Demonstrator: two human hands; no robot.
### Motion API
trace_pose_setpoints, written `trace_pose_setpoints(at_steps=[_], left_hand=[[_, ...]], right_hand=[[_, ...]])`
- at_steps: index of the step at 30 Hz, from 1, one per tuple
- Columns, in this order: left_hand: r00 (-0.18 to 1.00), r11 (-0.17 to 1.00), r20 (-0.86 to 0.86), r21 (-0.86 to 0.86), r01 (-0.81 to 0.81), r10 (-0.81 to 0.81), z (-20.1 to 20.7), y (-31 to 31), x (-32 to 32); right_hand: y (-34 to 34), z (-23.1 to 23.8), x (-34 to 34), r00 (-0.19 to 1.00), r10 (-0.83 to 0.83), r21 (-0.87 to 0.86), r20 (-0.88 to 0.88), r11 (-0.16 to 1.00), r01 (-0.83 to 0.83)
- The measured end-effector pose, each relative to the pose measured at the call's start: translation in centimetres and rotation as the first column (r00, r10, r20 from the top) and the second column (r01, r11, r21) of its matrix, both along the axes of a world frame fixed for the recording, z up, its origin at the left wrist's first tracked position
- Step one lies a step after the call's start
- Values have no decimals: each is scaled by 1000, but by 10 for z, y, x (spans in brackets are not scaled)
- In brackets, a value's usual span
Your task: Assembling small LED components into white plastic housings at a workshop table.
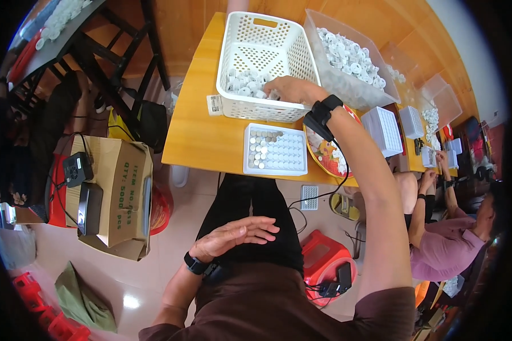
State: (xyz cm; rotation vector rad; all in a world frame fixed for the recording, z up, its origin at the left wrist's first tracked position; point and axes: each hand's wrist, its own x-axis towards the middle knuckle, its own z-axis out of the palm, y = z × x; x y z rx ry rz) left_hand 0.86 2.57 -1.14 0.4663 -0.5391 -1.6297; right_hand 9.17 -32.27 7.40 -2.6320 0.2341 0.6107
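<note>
Farthest left of the pair, the left hand point(233, 236) hangs over the lap with its fingers extended and lightly parted, the thumb lying along them, holding and touching nothing. Above it, on the yellow wooden table point(190, 125), the small white pieces point(246, 85) lie heaped at the near end of a perforated white basket point(261, 109). They look like hard moulded plastic, so each should be light and stiff, apt to roll or slide over its neighbours rather than crush; a pinch across the rim with thumb and forefinger would likely suit best. Just in front of the basket sits a shallow white tray point(294, 158), with silvery discs point(260, 149) in its left part; it seems thin and slightly flexible, better taken by two opposite edges so the discs stay seated. The right hand point(296, 90) reaches over the basket's near right side, its fingers bent down among the pieces; the fingertips are hidden, so I cannot tell how far apart they are or whether they have hold of one. Below that wrist lies a round floral tray point(322, 146), partly covered by the forearm, and farther right a translucent bin point(338, 80) holds more white pieces.
</note>
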Motion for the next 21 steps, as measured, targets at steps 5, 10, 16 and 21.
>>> trace_pose_setpoints(at_steps=[5, 10, 16, 21], left_hand=[[1000, 999, -8, -38, 5, -6, -2, 2, 1], [1000, 1000, -2, -6, -4, 4, 0, 0, 1], [1000, 1000, 17, 13, -13, 13, 6, -3, -1], [970, 966, 78, 104, -236, 228, 15, -12, 15]], right_hand=[[-2, 1, -3, 975, -40, 11, 217, 999, 38], [-5, 18, -8, 955, -154, 69, 252, 988, 141], [-3, 22, -16, 860, -407, 399, 308, 876, 272], [15, 52, -46, 791, -392, 439, 469, 881, 176]])
